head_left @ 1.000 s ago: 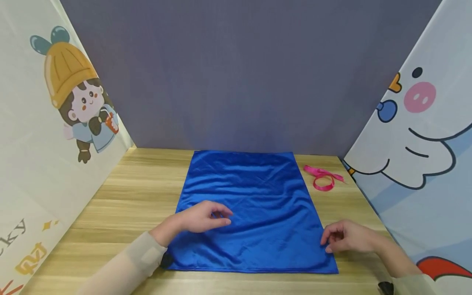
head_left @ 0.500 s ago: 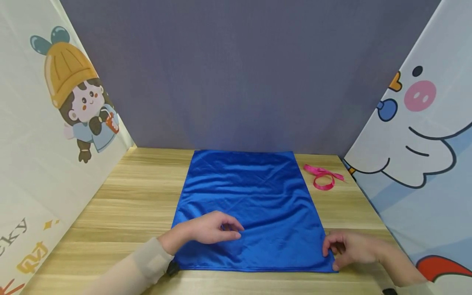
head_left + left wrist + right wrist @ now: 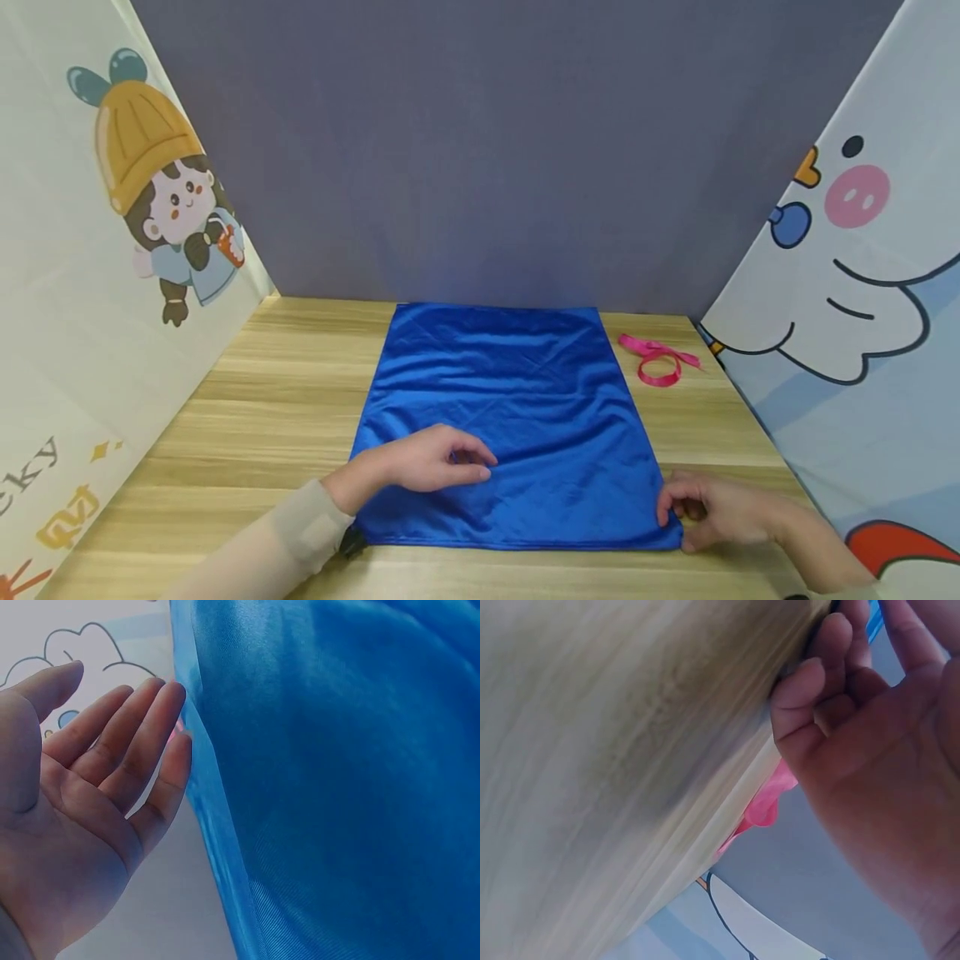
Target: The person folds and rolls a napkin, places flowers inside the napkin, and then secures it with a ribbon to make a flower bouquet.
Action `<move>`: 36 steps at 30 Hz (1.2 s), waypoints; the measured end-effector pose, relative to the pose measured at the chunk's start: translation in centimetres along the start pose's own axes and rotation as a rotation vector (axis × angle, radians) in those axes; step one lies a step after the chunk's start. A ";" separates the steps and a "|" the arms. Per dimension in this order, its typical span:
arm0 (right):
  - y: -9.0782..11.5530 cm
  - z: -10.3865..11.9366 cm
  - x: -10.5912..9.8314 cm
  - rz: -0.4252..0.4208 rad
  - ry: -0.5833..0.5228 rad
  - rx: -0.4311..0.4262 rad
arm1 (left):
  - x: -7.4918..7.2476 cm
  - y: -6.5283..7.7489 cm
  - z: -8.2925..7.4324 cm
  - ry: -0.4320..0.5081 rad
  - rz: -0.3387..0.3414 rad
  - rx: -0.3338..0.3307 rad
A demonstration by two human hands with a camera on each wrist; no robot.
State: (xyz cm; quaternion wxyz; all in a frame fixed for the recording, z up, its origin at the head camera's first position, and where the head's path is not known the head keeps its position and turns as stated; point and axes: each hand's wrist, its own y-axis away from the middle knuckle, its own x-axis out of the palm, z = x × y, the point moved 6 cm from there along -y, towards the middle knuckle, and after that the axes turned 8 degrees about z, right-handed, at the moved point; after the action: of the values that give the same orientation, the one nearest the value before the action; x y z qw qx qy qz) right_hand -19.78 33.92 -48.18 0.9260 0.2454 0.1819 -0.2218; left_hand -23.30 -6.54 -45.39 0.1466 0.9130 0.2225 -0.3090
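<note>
A blue satin cloth (image 3: 510, 375) lies spread on the wooden table, with soft wrinkles across it. At its near right corner my right hand (image 3: 723, 510) pinches the fabric between thumb and fingers. In the right wrist view the curled fingers (image 3: 799, 694) are low over the table, and only a sliver of blue shows past them. My left hand (image 3: 431, 458) hovers above the near left part of the cloth, holding nothing. Its fingers are loosely bent in the left wrist view, beside the cloth's edge (image 3: 217, 802).
A pink ribbon (image 3: 660, 362), partly looped, lies on the table (image 3: 277, 383) to the right of the cloth. A grey panel (image 3: 480, 150) closes off the back. Printed panels with cartoon figures stand at the left (image 3: 67, 250) and right (image 3: 885, 275).
My right hand has come down and toward me to the near right corner and taken hold of it. My left hand has shifted slightly right and nearer.
</note>
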 end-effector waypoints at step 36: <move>-2.5 6.1 -6.8 -0.299 0.146 -0.219 | 0.8 -2.5 -2.3 -0.017 0.035 0.095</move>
State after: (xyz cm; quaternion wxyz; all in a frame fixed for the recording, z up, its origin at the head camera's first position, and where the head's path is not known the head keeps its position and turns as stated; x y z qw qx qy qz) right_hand -25.34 30.86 -41.14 0.8883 0.1289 0.3059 -0.3174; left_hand -22.84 -3.27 -44.47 0.1104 0.9200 0.1904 -0.3242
